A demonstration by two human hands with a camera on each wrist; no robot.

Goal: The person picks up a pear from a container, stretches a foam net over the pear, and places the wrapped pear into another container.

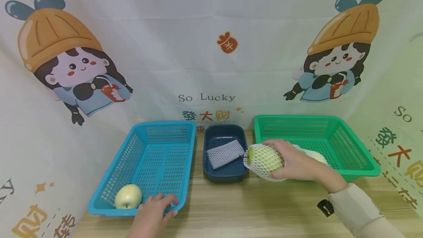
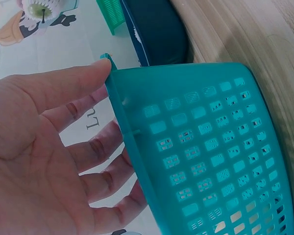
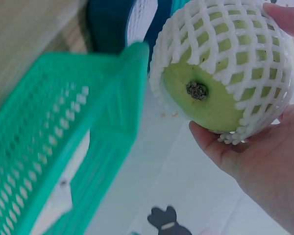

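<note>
My right hand [image 1: 295,161] grips a green pear [image 1: 266,159] wrapped in a white foam net, its stem pointing left. The calyx end shows bare in the right wrist view, where thumb and fingers hold the pear [image 3: 201,117] through the net. The pear is in the air between a dark blue box [image 1: 224,179] and a green basket [image 1: 358,173]. At the front rim of a blue basket [image 1: 193,146], my left hand [image 1: 153,212] rests with loose fingers over the edge. Some fingertips hide behind the rim in the left wrist view. Nearby inside lies a pale yellow round fruit [image 1: 129,195].
A flattened white foam net [image 1: 226,153] lies in the dark blue box. White-netted fruit [image 1: 317,155] sits in the green basket, partly hidden by my right hand. A printed cloth [image 1: 211,65] hangs close behind the baskets, above the wooden table [image 1: 218,212].
</note>
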